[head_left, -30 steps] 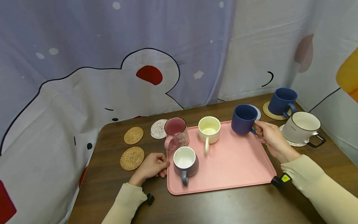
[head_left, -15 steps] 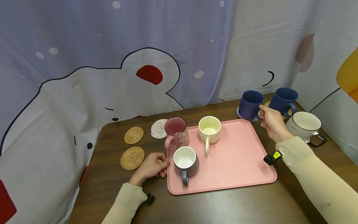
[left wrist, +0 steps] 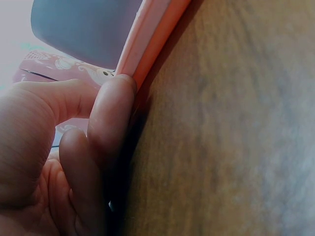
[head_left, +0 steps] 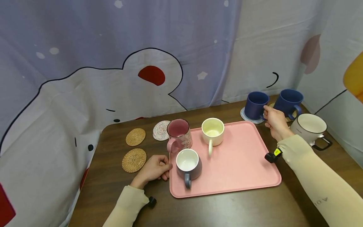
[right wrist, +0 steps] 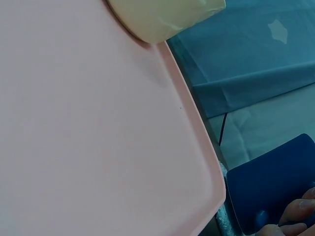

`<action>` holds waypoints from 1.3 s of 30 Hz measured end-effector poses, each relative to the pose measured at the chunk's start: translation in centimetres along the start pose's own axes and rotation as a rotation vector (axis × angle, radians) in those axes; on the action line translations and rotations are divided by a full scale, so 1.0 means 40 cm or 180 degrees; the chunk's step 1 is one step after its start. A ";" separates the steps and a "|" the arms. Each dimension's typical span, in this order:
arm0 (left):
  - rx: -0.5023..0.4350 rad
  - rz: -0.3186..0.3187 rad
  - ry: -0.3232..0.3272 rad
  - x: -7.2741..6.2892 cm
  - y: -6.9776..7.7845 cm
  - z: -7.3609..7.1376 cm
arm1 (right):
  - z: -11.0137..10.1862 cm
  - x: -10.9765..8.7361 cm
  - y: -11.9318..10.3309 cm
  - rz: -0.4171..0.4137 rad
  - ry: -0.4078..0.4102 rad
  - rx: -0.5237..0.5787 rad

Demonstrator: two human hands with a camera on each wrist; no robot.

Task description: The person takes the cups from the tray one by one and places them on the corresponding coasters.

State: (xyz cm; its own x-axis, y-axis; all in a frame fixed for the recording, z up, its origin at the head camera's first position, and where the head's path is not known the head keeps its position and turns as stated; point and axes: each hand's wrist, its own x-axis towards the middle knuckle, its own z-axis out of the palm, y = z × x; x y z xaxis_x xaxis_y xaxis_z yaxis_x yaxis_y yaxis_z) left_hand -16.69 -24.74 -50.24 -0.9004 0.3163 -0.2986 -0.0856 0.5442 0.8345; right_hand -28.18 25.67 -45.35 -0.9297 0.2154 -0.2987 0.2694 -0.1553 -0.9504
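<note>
Beyond the far right corner of the pink tray (head_left: 238, 160), the left blue mug (head_left: 254, 106) stands on a pale coaster (head_left: 244, 115), long axis vertical, its handle (head_left: 262, 118) toward the right hand (head_left: 275, 122), whose fingers pinch it, while the left hand's (head_left: 154, 167) bent fingers hold the tray's left edge.

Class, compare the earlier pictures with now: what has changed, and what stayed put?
The right hand moved the left blue mug back and rightward, from the far right corner of the tray to the pale coaster, without letting go. The left hand, pink mug, yellow mug and gray mug stayed put.
</note>
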 end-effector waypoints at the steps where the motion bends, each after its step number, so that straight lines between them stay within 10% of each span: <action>1: -0.0002 0.0008 0.0004 -0.001 0.001 0.000 | 0.000 0.000 0.001 -0.0004 -0.0018 0.0002; 24: 0.0015 -0.0018 0.0027 -0.001 0.001 0.001 | -0.018 -0.004 0.037 -0.0321 0.0047 -0.0195; 39: -0.0054 -0.0002 0.0005 -0.001 0.002 0.001 | -0.017 -0.037 0.046 -0.0636 0.0266 -0.0945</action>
State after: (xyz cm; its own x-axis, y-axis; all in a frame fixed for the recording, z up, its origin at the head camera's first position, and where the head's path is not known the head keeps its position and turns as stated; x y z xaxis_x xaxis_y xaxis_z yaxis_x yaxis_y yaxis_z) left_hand -16.65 -24.67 -50.19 -0.9010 0.3148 -0.2984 -0.0934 0.5312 0.8421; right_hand -26.16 25.73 -46.71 -0.9510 0.2931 -0.0989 0.1570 0.1817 -0.9707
